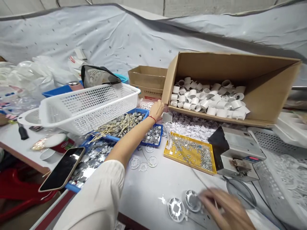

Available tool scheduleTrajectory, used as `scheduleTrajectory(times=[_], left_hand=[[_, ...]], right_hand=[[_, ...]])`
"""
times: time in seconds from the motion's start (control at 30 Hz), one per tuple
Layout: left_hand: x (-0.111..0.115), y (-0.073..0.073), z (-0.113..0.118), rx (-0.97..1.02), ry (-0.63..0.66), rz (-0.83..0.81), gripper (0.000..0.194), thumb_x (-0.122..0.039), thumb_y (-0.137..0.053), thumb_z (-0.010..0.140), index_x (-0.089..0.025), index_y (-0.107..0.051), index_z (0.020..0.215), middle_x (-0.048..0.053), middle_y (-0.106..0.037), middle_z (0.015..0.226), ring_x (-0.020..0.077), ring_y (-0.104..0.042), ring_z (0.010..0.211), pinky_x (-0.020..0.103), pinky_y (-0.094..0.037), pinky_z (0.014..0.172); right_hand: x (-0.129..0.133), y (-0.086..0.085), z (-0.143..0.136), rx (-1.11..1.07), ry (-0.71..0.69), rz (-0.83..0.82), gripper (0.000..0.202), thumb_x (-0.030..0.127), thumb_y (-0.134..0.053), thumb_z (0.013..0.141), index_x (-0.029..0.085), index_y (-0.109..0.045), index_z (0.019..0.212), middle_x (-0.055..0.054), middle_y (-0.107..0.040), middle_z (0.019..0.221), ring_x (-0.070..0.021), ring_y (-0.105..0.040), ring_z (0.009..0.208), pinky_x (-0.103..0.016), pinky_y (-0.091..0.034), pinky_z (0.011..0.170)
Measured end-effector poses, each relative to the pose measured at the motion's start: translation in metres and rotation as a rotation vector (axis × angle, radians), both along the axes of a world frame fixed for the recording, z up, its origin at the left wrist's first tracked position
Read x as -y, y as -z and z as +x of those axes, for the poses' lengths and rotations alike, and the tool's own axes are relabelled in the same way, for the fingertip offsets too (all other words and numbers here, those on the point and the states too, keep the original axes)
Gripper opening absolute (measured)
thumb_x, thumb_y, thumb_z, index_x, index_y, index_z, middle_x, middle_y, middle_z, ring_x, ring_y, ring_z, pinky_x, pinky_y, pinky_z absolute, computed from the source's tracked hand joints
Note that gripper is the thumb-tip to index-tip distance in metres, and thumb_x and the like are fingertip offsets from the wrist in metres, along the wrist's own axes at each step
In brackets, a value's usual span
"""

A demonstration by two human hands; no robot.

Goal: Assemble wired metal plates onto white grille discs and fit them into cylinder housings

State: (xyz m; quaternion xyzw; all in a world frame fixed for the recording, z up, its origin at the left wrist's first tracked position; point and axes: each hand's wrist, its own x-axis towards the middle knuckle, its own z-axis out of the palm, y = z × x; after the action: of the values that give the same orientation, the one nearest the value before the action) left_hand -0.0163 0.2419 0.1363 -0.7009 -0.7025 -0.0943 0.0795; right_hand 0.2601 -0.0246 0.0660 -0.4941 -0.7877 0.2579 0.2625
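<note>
My left hand (pixel 156 110) reaches far across the table, beside clear plastic discs (pixel 146 104) in front of the cardboard boxes. Its fingertips point away from me and are hidden, so I cannot tell what they hold. At the front right is my right hand (pixel 224 206), bent and smeared by motion. Its fingers are at the edge of a round clear plastic piece (pixel 192 200) with a grey centre. Left of that lies a similar round piece (pixel 176 209) with a shiny star-shaped middle. A small silver star-shaped plate (pixel 162 199) rests nearby.
A yellow tray (pixel 189 163) holds small metal parts. Blue trays (pixel 153 143) carry metal pieces and wired parts. White rings fill a large cardboard box (pixel 259 92). A grey machine (pixel 240 153) stands right, a white basket (pixel 88 108) left, a phone (pixel 62 169) front left.
</note>
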Motion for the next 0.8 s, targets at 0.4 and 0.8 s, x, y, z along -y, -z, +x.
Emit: scheduleTrajectory(times=[0.4, 0.8], left_hand=[[0.258, 0.076, -0.024, 0.039, -0.027, -0.241, 0.017, -0.031, -0.058, 0.088, -0.016, -0.066, 0.089, 0.009, -0.066, 0.087, 0.0220, -0.067, 0.069, 0.029, -0.046, 0.057], [0.250, 0.101, -0.046, 0.206, -0.017, -0.066, 0.024, -0.028, -0.048, 0.095, -0.019, -0.059, 0.114, 0.011, -0.061, 0.117, 0.0238, -0.062, 0.101, 0.036, -0.050, 0.083]], right_hand=[[-0.175, -0.005, -0.188, 0.637, -0.250, 0.308, 0.015, 0.023, -0.057, 0.091, 0.015, -0.070, 0.093, -0.010, -0.069, 0.102, -0.0225, -0.059, 0.109, -0.039, -0.043, 0.096], [-0.182, 0.006, -0.209, 0.643, -0.195, 0.253, 0.022, 0.031, -0.058, 0.092, 0.012, -0.064, 0.100, -0.009, -0.065, 0.110, -0.0221, -0.058, 0.110, -0.045, -0.042, 0.100]])
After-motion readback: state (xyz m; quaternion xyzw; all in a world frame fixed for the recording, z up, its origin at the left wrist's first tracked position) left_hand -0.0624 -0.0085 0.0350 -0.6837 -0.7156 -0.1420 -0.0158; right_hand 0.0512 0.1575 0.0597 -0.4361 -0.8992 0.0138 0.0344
